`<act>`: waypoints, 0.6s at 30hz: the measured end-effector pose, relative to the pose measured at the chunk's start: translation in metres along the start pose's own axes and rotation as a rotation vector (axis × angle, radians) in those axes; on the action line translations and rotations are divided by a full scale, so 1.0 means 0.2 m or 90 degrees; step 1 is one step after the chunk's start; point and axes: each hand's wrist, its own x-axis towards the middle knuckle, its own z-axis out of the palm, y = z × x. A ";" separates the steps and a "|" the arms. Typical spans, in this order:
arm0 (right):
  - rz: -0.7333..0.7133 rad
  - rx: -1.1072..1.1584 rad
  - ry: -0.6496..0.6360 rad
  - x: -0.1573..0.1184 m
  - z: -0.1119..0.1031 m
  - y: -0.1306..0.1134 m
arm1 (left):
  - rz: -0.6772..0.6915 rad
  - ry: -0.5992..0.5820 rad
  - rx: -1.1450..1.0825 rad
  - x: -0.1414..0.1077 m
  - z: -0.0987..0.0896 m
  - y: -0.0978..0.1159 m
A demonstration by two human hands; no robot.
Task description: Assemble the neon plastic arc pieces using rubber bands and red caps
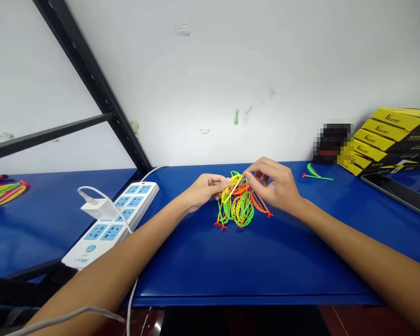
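A yellow toy bow point(231, 190) is held between both hands, over a pile of toy bows. My left hand point(210, 189) pinches its left side with thumb and forefinger. At its upper right end, my right hand point(271, 182) has its fingers closed on the bow's tip or string. Beneath lie green bows point(245, 210) and orange bows point(257, 201) mixed with yellow ones. Thin sticks with red suction-cup ends point(224, 227) poke out at the front and right of the pile.
A white power strip point(101, 228) with a plugged-in charger point(98, 208) and cables lies left. One green bow with a stick point(314, 172) lies right, near yellow-black boxes point(381, 140) and a dark phone-like device point(399, 193). More coloured toys point(7, 192) sit far left.
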 end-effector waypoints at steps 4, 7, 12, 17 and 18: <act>-0.028 -0.034 -0.008 0.00 0.00 0.02 | 0.000 0.039 0.001 0.01 0.02 -0.04; -0.034 -0.062 0.006 0.00 0.00 0.02 | 0.006 0.034 0.022 0.01 0.02 -0.04; -0.046 -0.074 0.000 0.00 0.00 0.02 | 0.017 0.048 0.022 0.01 0.02 -0.01; -0.038 -0.082 0.010 0.00 -0.01 0.03 | 0.013 0.035 0.020 0.01 0.00 0.01; -0.047 -0.072 0.006 0.00 -0.01 0.02 | 0.017 0.078 0.005 0.01 0.00 0.01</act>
